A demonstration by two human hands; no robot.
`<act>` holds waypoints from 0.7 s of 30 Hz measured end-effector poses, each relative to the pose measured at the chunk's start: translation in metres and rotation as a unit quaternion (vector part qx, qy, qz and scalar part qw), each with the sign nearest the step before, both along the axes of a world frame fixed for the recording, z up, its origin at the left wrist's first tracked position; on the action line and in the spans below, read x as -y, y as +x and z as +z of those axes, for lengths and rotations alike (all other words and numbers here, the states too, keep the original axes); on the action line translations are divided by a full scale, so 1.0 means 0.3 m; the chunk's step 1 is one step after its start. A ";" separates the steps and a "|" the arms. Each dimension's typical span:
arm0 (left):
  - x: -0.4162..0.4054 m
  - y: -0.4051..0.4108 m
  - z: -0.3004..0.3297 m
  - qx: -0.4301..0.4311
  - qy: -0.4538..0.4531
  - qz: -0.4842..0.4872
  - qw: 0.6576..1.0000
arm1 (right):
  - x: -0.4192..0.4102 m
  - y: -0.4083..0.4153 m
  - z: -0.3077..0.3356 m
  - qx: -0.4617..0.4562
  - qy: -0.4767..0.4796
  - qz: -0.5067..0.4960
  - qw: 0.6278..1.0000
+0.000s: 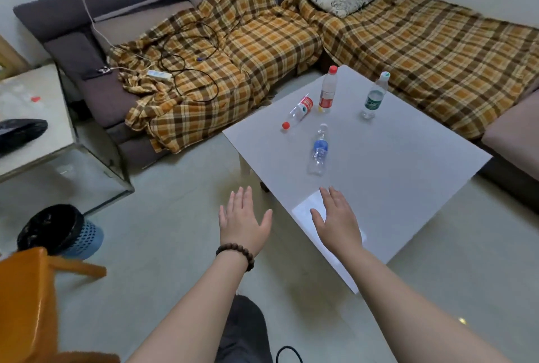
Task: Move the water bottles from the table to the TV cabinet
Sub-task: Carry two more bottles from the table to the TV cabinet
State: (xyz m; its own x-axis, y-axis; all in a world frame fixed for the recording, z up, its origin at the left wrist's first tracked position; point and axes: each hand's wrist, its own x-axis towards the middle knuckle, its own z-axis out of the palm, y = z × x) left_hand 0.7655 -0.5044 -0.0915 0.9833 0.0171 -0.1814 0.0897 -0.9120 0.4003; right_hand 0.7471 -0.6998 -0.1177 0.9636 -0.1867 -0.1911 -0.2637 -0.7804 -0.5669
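Four bottles [318,149] on table [408,176]: two upright, two lying, seemingly empty.

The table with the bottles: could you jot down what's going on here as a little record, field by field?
table: white table, beside a sofa with a plaid cover
bottles on it: four
upright: red-capped bottle; green-labelled bottle
lying down: red-labelled bottle; blue-labelled bottle
left hand: open, empty, over the floor just off the table's edge
right hand: open, empty, over the table's near corner
bottles touched: none
TV cabinet: not in view
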 end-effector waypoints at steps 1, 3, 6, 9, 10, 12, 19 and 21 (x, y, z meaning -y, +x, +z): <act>-0.041 0.081 -0.005 -0.003 0.006 -0.018 1.000 | -0.036 0.064 -0.007 0.000 0.001 -0.016 1.000; -0.120 0.241 -0.005 -0.007 0.015 -0.049 0.999 | -0.106 0.182 -0.012 -0.002 0.001 -0.046 0.999; -0.202 0.468 0.010 -0.006 0.022 -0.091 0.996 | -0.188 0.326 -0.007 -0.006 0.002 -0.090 0.996; -0.229 0.669 0.018 -0.014 0.012 -0.123 0.992 | -0.234 0.448 -0.004 -0.017 0.003 -0.129 0.991; -0.227 0.724 0.016 -0.016 0.009 -0.136 0.991 | -0.237 0.482 -0.005 -0.020 0.000 -0.142 0.990; -0.207 0.820 0.006 -0.024 0.007 -0.167 0.986 | -0.231 0.547 -0.013 -0.028 -0.007 -0.168 0.985; -0.072 1.132 -0.098 -0.032 0.056 -0.274 0.960 | -0.156 0.760 -0.097 -0.048 -0.008 -0.245 0.968; -0.029 1.223 -0.135 -0.033 0.075 -0.300 0.950 | -0.125 0.832 -0.141 -0.052 0.006 -0.267 0.962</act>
State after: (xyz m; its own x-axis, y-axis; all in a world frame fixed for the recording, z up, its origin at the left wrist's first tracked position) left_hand 1.1324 -0.4957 -0.1320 0.8110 -0.5124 -0.2823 -0.4444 -0.8534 0.2724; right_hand 0.9966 -0.6624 -0.1599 0.7058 -0.6476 -0.2873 -0.6819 -0.5110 -0.5233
